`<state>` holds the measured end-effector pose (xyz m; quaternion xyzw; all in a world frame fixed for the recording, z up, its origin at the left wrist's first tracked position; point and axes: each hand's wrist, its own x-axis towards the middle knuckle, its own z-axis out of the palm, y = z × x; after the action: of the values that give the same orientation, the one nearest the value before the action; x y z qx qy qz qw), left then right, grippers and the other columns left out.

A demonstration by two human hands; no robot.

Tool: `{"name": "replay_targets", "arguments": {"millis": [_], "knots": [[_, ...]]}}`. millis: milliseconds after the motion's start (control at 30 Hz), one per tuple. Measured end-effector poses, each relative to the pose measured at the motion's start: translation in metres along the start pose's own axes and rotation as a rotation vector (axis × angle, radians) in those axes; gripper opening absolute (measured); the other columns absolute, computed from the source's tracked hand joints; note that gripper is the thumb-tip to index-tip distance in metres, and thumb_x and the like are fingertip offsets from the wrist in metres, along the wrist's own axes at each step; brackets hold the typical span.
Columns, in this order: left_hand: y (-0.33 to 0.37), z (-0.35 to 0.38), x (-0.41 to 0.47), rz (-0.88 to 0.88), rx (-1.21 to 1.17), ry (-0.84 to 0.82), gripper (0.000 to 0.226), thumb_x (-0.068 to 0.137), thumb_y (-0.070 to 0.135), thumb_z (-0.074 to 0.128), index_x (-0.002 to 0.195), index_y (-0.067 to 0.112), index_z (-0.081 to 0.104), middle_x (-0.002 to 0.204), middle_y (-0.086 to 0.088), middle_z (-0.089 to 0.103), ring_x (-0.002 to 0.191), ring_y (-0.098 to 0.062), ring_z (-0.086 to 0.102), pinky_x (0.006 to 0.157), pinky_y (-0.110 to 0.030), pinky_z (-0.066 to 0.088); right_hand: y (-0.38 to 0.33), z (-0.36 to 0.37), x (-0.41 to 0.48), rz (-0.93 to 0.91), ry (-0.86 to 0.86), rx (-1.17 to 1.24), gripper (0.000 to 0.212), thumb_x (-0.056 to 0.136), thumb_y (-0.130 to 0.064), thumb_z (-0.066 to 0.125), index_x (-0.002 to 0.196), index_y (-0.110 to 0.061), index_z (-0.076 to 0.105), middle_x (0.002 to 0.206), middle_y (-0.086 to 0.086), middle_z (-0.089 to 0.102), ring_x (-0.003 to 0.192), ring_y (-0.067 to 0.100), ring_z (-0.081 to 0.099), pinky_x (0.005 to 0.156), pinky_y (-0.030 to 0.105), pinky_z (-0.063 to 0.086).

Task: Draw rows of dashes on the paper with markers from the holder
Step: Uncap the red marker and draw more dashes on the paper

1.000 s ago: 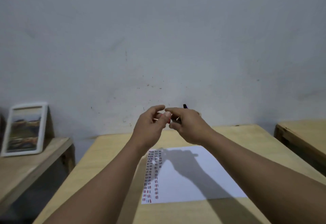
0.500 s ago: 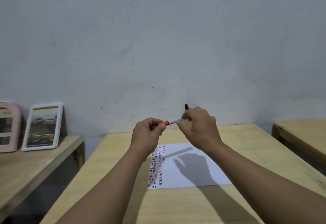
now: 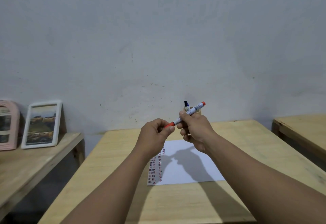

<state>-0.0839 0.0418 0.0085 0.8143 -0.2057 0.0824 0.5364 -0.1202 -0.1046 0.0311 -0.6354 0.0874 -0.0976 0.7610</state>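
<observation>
— Above the paper [image 3: 190, 163], what's different from a moment back?
— Both hands were bunched together; now the red marker [image 3: 185, 115] shows, tilted between them. The left hand [image 3: 155, 133] pinches its red cap, the right hand [image 3: 195, 130] clamps the barrel. Looks like uncapping, so drawing should come next.
— And the holder [image 3: 197, 111]?
— Behind the right hand, by the wall, a dark marker [image 3: 186, 105] standing in it.
— Room to work?
— Dashes fill only the sheet's left edge; the table [image 3: 114, 153] around is open.

Above the counter [image 3: 238, 135] and paper [image 3: 192, 174], the right hand [image 3: 195, 132] holds a red marker [image 3: 187, 115] while the left hand [image 3: 155, 135] pinches its cap [image 3: 169, 124].
</observation>
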Motion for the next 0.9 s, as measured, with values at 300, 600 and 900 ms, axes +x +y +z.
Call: {"name": "replay_targets", "arguments": {"millis": [300, 600, 900], "knots": [[-0.008, 0.003, 0.005, -0.045, 0.143, -0.113, 0.033, 0.097, 0.037, 0.048, 0.082, 0.015, 0.067, 0.064, 0.004, 0.055, 0.055, -0.013, 0.046, 0.056, -0.025, 0.038, 0.010, -0.004, 0.010, -0.022, -0.009, -0.041, 0.026, 0.101, -0.026, 0.050, 0.081, -0.012, 0.056, 0.063, 0.004, 0.054, 0.048, 0.013, 0.046, 0.051, 0.026, 0.035], [-0.039, -0.010, 0.010, -0.094, 0.207, -0.033, 0.022, 0.093, 0.031, 0.059, 0.096, 0.013, 0.070, 0.082, 0.003, 0.068, 0.077, -0.016, 0.060, 0.069, -0.029, 0.045, 0.012, -0.021, 0.030, -0.013, 0.068, -0.030, 0.022, 0.097, -0.027, 0.053, 0.086, -0.010, 0.062, 0.070, 0.006, 0.060, 0.052, 0.016, 0.049, 0.052, 0.026, 0.039], [-0.097, -0.003, -0.016, -0.099, 0.596, 0.083, 0.021, 0.097, 0.033, 0.044, 0.100, 0.020, 0.059, 0.101, 0.000, 0.061, 0.090, -0.024, 0.057, 0.078, -0.039, 0.046, 0.074, -0.008, 0.035, -0.070, 0.004, -0.268, 0.018, 0.089, -0.016, 0.067, 0.099, -0.001, 0.065, 0.074, 0.005, 0.062, 0.058, 0.015, 0.058, 0.061, 0.032, 0.047]]}}
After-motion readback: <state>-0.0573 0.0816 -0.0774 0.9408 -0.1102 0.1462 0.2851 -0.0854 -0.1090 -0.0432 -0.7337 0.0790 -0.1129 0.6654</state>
